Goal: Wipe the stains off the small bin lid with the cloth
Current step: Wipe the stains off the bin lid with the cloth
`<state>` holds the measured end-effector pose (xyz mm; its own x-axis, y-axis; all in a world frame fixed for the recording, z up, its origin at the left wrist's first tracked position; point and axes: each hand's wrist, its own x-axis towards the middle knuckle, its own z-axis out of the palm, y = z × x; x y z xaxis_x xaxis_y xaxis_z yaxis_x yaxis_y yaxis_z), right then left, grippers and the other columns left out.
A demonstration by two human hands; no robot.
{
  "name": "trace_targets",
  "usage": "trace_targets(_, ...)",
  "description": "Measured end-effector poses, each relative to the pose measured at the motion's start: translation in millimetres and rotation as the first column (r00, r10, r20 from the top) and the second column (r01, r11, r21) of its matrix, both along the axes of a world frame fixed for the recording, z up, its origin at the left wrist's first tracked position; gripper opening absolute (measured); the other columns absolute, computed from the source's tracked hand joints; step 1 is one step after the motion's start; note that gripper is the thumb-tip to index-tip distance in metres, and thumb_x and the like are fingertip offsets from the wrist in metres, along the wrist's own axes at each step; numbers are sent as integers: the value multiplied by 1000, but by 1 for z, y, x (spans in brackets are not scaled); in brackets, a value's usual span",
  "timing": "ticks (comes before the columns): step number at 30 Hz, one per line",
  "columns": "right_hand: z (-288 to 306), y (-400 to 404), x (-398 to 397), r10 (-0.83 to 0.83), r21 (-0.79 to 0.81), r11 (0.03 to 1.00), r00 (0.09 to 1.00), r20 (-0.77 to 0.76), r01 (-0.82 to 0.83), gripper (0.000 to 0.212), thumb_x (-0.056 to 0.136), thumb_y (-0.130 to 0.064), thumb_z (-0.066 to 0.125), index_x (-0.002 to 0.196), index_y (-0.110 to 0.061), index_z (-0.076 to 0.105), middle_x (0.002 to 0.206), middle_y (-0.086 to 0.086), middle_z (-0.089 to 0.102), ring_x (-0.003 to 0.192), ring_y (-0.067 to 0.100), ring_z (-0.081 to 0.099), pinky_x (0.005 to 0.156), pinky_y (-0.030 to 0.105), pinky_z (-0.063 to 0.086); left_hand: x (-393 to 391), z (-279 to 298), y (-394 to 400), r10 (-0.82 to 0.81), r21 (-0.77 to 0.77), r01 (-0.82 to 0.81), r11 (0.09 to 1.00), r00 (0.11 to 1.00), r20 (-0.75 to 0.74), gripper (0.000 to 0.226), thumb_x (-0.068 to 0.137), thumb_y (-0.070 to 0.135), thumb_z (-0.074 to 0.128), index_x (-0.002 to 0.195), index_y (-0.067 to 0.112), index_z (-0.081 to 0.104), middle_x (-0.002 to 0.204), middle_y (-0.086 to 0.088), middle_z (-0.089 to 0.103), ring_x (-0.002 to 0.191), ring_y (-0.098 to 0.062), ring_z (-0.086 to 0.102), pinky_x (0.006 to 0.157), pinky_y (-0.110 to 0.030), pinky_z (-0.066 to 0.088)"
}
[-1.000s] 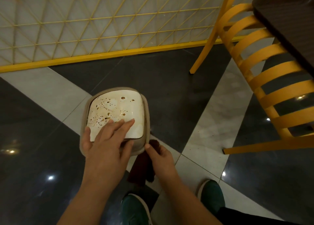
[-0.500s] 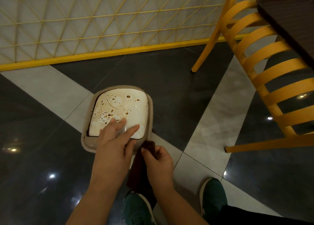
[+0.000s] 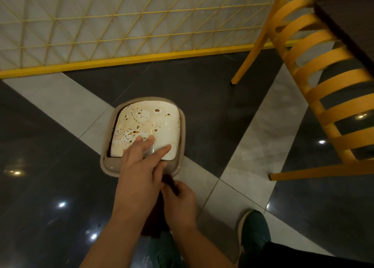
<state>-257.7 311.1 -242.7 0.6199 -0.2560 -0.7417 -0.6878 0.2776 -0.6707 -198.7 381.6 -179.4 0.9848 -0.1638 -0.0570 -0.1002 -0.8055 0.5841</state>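
Here the left hand [image 3: 139, 172] is laid mostly open, fingers [image 3: 150, 141] spread flat and pressed on the near edge of the glossy white, rounded-square small bin lid [image 3: 153, 126]. The lid is speckled with brown stains, densest on its left half. It is seated inside the beige plastic rim of the small bin [image 3: 183, 130], which is stood on the polished dark-and-grey tiled floor [image 3: 202, 97]. The right hand [image 3: 180, 201] is curled closed around a dark maroon cloth [image 3: 169, 183]; the cloth is pinched at its top just beside the bin's near rim and hung down between the two wrists. A yellow slatted chair [image 3: 323, 81] is seen at right, a yellow lattice partition [image 3: 121, 24] behind. A green shoe [image 3: 255, 231] is seen below.
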Motion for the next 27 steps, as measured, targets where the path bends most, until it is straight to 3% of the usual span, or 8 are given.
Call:
trace_targets(4, 9, -6, -2, -332, 57, 942, 943, -6, 332, 11, 88, -15, 68, 98, -18, 63, 86, 6, 71, 78, 20, 72, 73, 37, 61, 0, 0, -2, -3, -18, 3, 1000, 1000, -4, 38, 84, 9, 64, 117, 29, 64, 139, 2, 40, 139, -18, 22, 108, -34, 22)
trace_targets(7, 14, -9, -2, -399, 47, 916, 917, 19, 398, 9, 87, -13, 68, 95, -17, 66, 84, 4, 73, 80, 22, 72, 76, 43, 60, 1, -1, -2, -3, -14, 4, 1000, 1000, 6, 37, 84, 10, 65, 116, 29, 65, 139, 2, 40, 139, -18, 22, 109, -37, 26)
trace_targets(10, 21, -15, 9, -332, 29, 943, 936, 115, 331, 9, 89, -14, 65, 93, -20, 71, 85, -3, 74, 82, 13, 71, 78, 38, 60, 0, 0, -2, 5, -5, -5, 1000, 1000, -3, 34, 84, 11, 65, 111, 30, 68, 139, 2, 40, 139, -19, 22, 108, -35, 25)
trace_targets(14, 28, -40, 44, -308, -93, 938, 925, 222, 335, 14, 92, -25, 62, 96, -39, 65, 95, -15, 68, 89, 2, 65, 79, 24, 57, 0, 1, -4, 9, 29, -8, 1000, 1000, -11, 30, 83, 10, 65, 107, 29, 69, 140, 1, 40, 139, -21, 23, 108, -35, 24)
trace_targets(17, 40, -40, 49, -96, -180, 971, 943, 319, 160, 22, 93, -24, 60, 110, -37, 64, 107, -19, 66, 100, -4, 61, 84, 15, 52, 1, 5, -5, 52, -25, -53, 998, 998, -30, 40, 85, 11, 63, 120, 32, 60, 141, 4, 39, 139, -15, 20, 110, -42, 30)
trace_targets(22, 50, -33, 18, 184, -327, 944, 885, 428, -38, 28, 92, -19, 62, 104, -44, 62, 107, -22, 62, 103, -11, 56, 85, 4, 44, 1, 12, -7, 93, -90, -98, 991, 994, -55, 62, 87, 12, 61, 136, 41, 37, 144, 7, 33, 129, 5, 10, 108, -41, 31)
trace_targets(25, 39, -49, 49, 225, -415, 909, 889, 400, -44, 26, 94, -23, 59, 106, -45, 60, 109, -19, 60, 102, -6, 56, 84, 5, 45, 1, 12, -8, 65, -42, -67, 997, 997, -48, 68, 86, 15, 62, 140, 42, 29, 146, 3, 32, 133, 0, 13, 105, -32, 24)
trace_targets(27, 28, -54, 64, 144, -355, 935, 932, 332, -18, 21, 94, -28, 58, 108, -44, 61, 111, -16, 60, 101, -3, 57, 90, 17, 51, 1, 13, -9, 75, -30, -77, 997, 995, -58, 68, 86, 15, 62, 140, 41, 29, 146, 2, 31, 137, -9, 17, 106, -32, 24)
